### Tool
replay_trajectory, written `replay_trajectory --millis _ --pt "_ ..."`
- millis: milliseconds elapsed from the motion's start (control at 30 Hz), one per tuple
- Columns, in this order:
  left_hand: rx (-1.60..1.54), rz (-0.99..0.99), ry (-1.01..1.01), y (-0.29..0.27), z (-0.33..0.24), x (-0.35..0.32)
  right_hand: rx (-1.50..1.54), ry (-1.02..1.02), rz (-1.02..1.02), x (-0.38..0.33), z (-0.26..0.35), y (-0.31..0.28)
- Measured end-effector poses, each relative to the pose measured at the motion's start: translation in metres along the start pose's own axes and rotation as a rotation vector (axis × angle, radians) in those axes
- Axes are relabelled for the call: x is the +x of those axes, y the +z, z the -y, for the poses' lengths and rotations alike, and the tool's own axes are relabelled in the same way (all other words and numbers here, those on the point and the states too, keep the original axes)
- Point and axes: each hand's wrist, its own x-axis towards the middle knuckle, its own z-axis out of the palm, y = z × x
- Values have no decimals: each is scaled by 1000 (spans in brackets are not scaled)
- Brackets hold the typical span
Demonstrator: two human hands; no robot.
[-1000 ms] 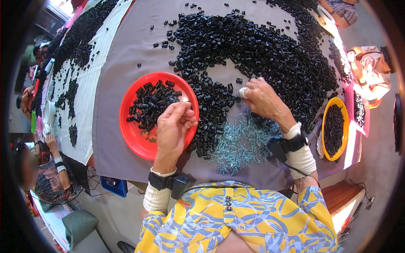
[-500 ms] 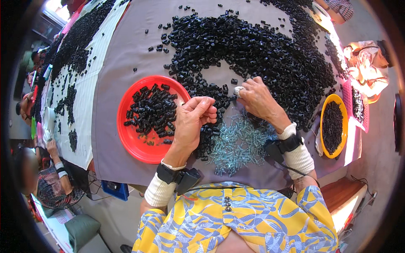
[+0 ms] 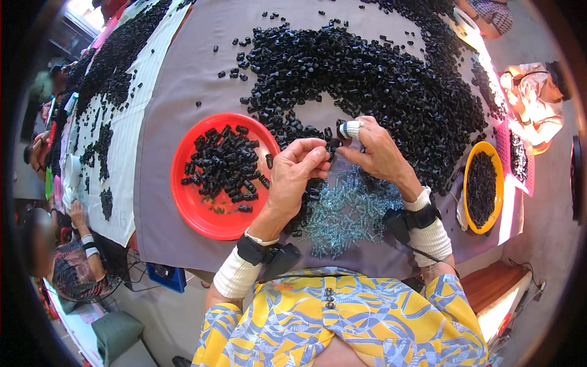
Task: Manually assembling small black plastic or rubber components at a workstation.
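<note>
Over the middle of the table, my two hands meet fingertip to fingertip. My right hand (image 3: 380, 151), with a white wrap on one finger, grips a small black plastic part (image 3: 334, 143) between its fingers. My left hand (image 3: 293, 174) is closed in a pinch right beside that part; what lies between its fingertips is hidden. Below the hands lies a heap of small pale blue-green springs (image 3: 342, 214). A red round tray (image 3: 223, 229) on the left bears many black pieces. Beyond my hands spreads a large pile of black parts (image 3: 373, 79).
On the right stand a yellow bowl (image 3: 501, 183) of dark pieces and a pink basket (image 3: 505, 147). Another table with a white cloth (image 3: 131, 165) and black parts lies to the left. People sit at both sides. A blue bin (image 3: 168, 278) is below the table edge.
My left hand has moved right and slightly down, up to the right hand's fingers. The right hand has turned and now shows a black part. Another black piece shows at the tray's right rim.
</note>
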Motion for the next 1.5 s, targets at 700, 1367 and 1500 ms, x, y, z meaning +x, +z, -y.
replay_trajectory --millis 700,1367,1500 --pt "-443 144 -84 -19 -3 5 -555 -88 293 -20 -14 33" --pt "-417 107 -87 -15 -2 4 104 194 -22 -11 7 4" --pt "-409 98 -79 -13 1 3 309 145 -133 2 24 2"
